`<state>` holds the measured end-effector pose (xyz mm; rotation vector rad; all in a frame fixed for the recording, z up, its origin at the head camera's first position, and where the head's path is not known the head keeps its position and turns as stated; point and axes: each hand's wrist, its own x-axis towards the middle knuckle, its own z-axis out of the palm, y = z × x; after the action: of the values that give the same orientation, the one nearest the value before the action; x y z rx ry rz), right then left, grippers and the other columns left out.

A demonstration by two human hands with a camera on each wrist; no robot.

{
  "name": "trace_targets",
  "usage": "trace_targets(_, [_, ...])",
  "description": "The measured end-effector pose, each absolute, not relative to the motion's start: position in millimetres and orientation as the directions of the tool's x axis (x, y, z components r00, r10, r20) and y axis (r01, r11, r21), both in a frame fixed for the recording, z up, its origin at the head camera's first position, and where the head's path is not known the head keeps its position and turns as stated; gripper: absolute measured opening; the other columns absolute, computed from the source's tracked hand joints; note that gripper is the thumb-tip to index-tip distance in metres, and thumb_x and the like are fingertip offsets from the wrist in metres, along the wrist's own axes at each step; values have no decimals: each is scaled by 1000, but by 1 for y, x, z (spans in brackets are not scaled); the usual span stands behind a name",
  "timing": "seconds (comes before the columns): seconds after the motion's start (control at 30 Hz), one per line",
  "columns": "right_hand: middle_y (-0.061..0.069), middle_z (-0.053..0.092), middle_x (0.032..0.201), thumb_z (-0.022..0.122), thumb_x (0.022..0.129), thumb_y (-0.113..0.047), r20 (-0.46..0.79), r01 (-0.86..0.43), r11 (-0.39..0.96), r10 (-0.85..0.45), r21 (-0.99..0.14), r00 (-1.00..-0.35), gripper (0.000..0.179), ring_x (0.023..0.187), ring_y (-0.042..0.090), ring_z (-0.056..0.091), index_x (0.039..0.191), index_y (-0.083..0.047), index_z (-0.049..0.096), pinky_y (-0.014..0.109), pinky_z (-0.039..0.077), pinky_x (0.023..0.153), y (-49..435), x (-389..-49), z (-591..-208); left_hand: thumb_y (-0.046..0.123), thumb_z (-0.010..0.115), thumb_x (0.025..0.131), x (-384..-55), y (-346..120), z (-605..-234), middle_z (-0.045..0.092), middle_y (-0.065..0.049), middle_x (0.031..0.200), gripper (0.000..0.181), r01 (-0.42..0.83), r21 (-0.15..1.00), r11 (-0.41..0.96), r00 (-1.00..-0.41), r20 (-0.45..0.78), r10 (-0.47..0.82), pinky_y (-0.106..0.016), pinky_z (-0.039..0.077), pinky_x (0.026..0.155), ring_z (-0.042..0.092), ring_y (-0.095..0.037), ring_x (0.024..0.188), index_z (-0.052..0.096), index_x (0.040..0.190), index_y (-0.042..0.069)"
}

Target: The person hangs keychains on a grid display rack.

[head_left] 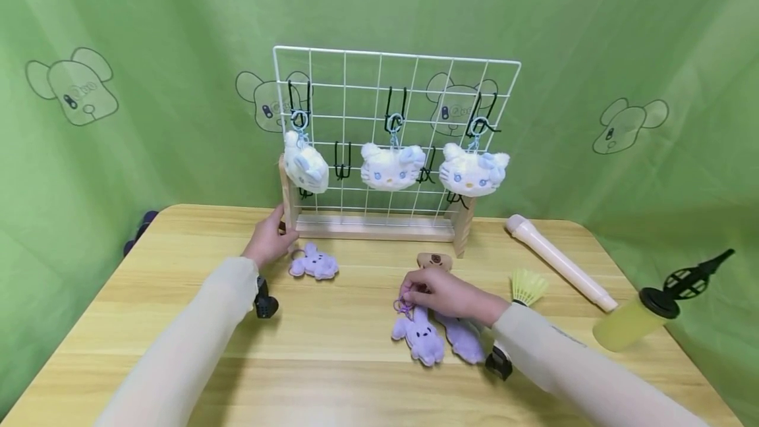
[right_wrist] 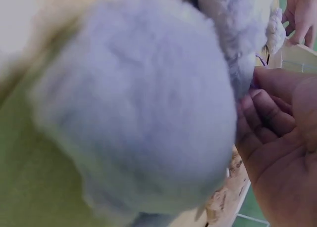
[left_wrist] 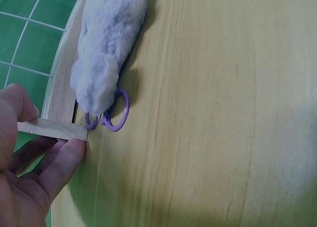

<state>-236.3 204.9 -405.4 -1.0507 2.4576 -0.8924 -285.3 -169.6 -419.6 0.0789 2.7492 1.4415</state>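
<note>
Head view shows a white grid rack [head_left: 373,229] with a wooden base standing at the far edge of the bench [head_left: 332,368]. The left hand [head_left: 269,239] grips its left wooden end, thumb on 1 side and curled fingers [left_wrist: 62,168] on the other, parted only by the wood between them. Just beside it, towards the near edge, lies a purple plush [head_left: 318,264] with a purple ring. The right hand [head_left: 443,293] has its fingers pinched together on the purple ring [head_left: 404,307] of a 2nd purple plush [head_left: 425,346], nearer the near edge; a 3rd purple plush [head_left: 466,339] sits beside it, partly under the wrist. Beyond that hand is a brown plush [head_left: 435,259]. On the rack hang 3 white cat plushes [head_left: 390,171]. Towards the right edge are a yellow shuttlecock [head_left: 528,284], a pale pink stick [head_left: 557,261] and a yellow bottle [head_left: 631,325].
</note>
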Motion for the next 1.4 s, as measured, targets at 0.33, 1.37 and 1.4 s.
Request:
trace_targets(0.33, [25,76,108,49,109,-8,-119,-261,409,-702,-874,-702,20,85,6,70,109,7,62,17,56,69,211,-236,-405,7,61,100,-286,-169,-420,59,-36,135,76,39,806,591,-998,7,57,-34,66,76,67,-39,102,22,165,3])
trace_targets(1.37, [27,74,105,43,112,-12,301,-437,196,-483,-878,-822,20,100,39,76,120,1,56,32,67,82,113,-253,-339,8,61,101,-286,-169,-421,59,-36,134,78,28,821,570,-998,-9,63,-30,64,73,66,-35,97,18,166,4])
trace_targets(1.4, [27,74,105,43,112,-13,312,-443,188,-479,-877,-820,20,101,38,76,120,1,56,32,67,81,107,-255,-337,8,61,100,-285,-169,-421,59,-36,134,78,28,818,574,-998,-8,61,-30,64,73,66,-35,98,19,166,3])
